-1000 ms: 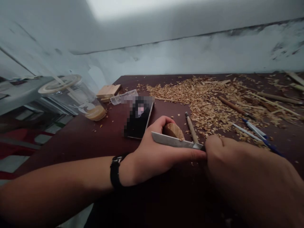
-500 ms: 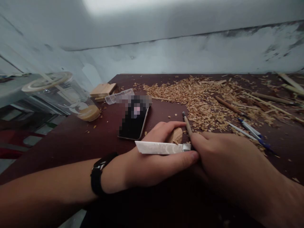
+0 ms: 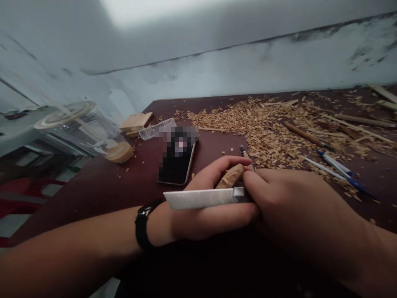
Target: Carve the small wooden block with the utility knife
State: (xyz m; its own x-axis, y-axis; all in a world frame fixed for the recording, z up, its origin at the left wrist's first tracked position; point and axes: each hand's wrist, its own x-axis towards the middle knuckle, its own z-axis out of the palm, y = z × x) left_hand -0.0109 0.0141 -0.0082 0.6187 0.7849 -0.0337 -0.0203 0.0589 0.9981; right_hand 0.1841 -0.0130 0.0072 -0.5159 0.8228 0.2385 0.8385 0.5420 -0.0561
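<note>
A small carved piece of wood (image 3: 230, 177) rests within the curled fingers of my left hand (image 3: 198, 219), which wears a black watch (image 3: 143, 225). My right hand (image 3: 288, 198) is closed around the handle of a knife. The knife's pale blade (image 3: 198, 198) points left and lies across the front of the wood, over my left hand. Both hands meet at the handle, with my left thumb reaching it. Just beyond my fingers shows the metal-tipped end of a thin stick-like tool (image 3: 243, 150); whether it is held, I cannot tell.
Wood chips (image 3: 266, 128) cover the back right of the dark table (image 3: 102, 194). Pens (image 3: 336, 165) and a brown-handled tool (image 3: 305, 134) lie right. A phone (image 3: 176, 165), a clear plastic case (image 3: 157, 128), wooden blocks (image 3: 136, 122) and a plastic cup (image 3: 89, 132) stand left.
The knife blade has shifted left and tilted slightly. The wood has turned in my left hand, showing more of its length. My right hand now covers more of the stick-like tool.
</note>
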